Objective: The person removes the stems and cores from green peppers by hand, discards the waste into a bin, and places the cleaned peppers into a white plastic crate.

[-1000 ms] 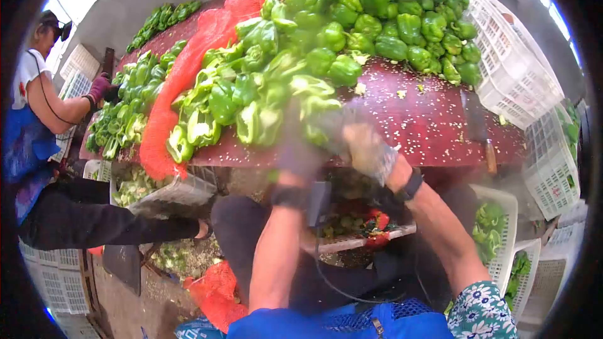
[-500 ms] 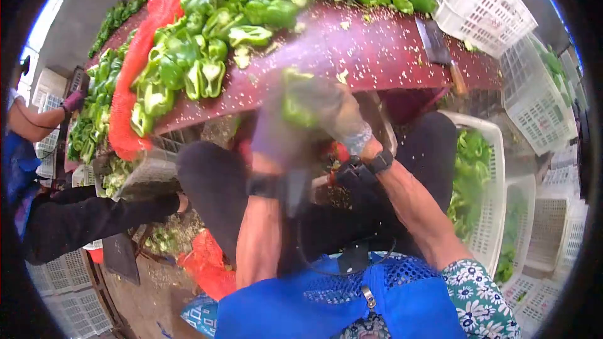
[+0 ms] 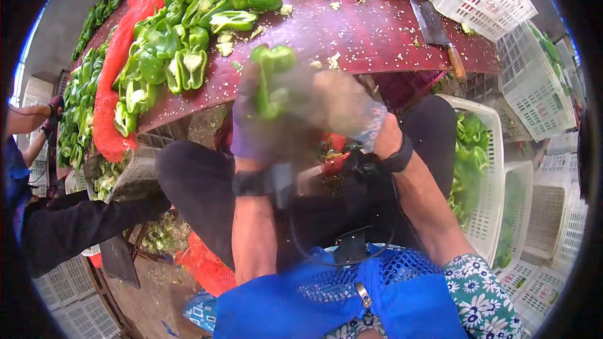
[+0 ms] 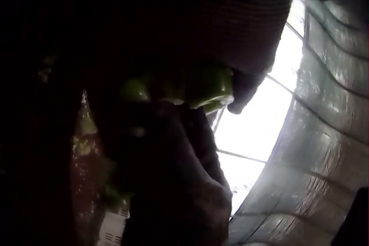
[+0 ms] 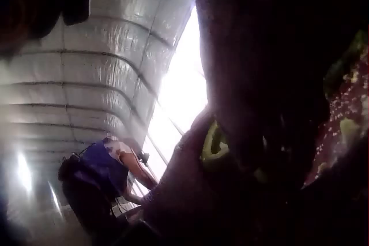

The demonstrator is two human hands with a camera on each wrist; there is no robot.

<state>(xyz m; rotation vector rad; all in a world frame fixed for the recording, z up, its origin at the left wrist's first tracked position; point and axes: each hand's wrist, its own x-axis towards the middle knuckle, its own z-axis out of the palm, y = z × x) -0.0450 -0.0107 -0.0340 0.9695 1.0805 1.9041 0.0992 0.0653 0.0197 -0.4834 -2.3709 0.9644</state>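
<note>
In the head view a green pepper (image 3: 270, 78), opened on one side, stands up between the two hands in front of the table edge. The gloved left hand (image 3: 254, 119) has its fingers curled round the pepper from the left. Blurred by motion, the right hand (image 3: 342, 103) meets it from the right; its fingertips are hidden. The left wrist view is dark, with green pepper (image 4: 210, 87) between the hands. A cut pepper edge (image 5: 215, 148) shows beside the dark hands in the right wrist view.
Cut peppers (image 3: 151, 56) lie left on the red table (image 3: 314, 31) beside red netting (image 3: 116, 88). A cleaver (image 3: 433, 25) rests at the right near white crates (image 3: 480, 0). A crate (image 3: 496, 150) of peppers stands by the right knee. Another person (image 3: 25, 169) works at far left.
The hands have come back from over the table pile to in front of its edge, with a pepper now between them. The head view has shifted, so the table sits higher in it.
</note>
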